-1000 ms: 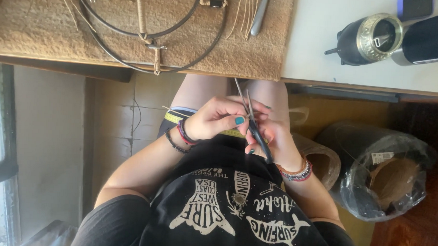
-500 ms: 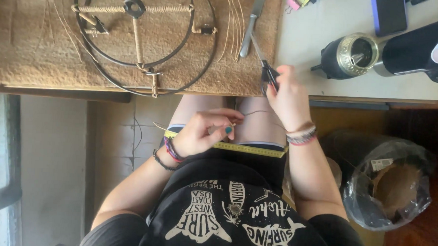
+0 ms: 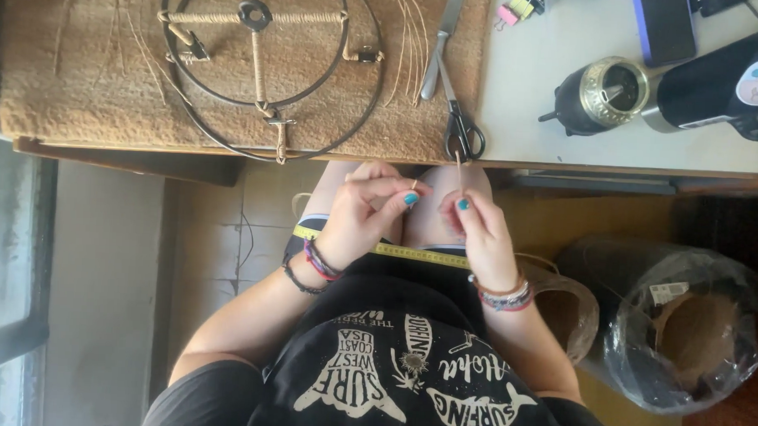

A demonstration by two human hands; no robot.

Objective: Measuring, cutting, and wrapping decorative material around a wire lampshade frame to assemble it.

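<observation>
Scissors are now lying on the desk at twelve o'clock from the hands, released since half a second ago, and the right hand is back over the lap. Its grip is pinching a thin straw fibre that is standing upright. At nine o'clock from it, the left hand is curling nearly closed; what it is holding, I cannot tell. Wire rings are resting on the woven mat.

Coarse, matt woven mat over smooth pale desk; dark metal wire rings bound in dry straw fibre; shiny steel scissors; embossed brass pot; glossy clear plastic bag.
</observation>
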